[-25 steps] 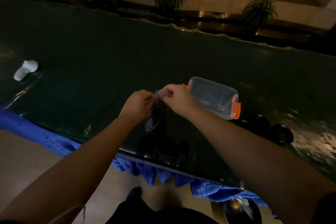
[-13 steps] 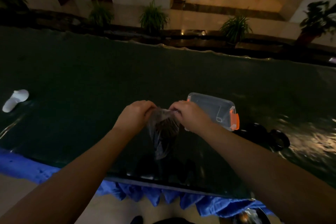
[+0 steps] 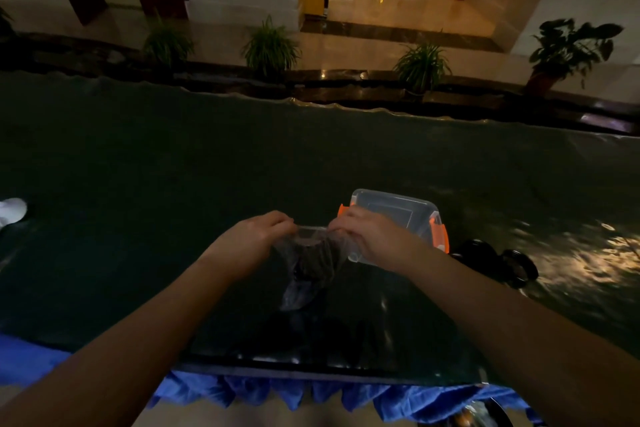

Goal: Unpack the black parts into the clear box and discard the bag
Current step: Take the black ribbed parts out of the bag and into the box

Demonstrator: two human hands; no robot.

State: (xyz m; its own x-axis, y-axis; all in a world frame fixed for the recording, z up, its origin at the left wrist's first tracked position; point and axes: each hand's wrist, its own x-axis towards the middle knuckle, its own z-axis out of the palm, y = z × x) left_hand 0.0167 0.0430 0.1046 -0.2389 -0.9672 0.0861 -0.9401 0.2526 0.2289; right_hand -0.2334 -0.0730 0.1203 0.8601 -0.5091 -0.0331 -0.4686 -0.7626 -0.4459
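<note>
Clear plastic bag (image 3: 313,263) hangs btwn both hands over the near part of the dark table (image 3: 173,184), mouth pulled wide; a dark clump of black parts (image 3: 317,262) sits inside, bottom corner sagging toward the tabletop. Left hand (image 3: 258,239) pinches the bag's left rim, right hand (image 3: 372,236) pinches the right rim. Clear box (image 3: 398,215) w/ orange latches stands just behind the right hand, lid off. Black round items (image 3: 498,262) lie right of the box. Lots of bare table to the left & far side; near edge is close below the bag, blue cloth (image 3: 259,388) hanging off it. No readable text.
</note>
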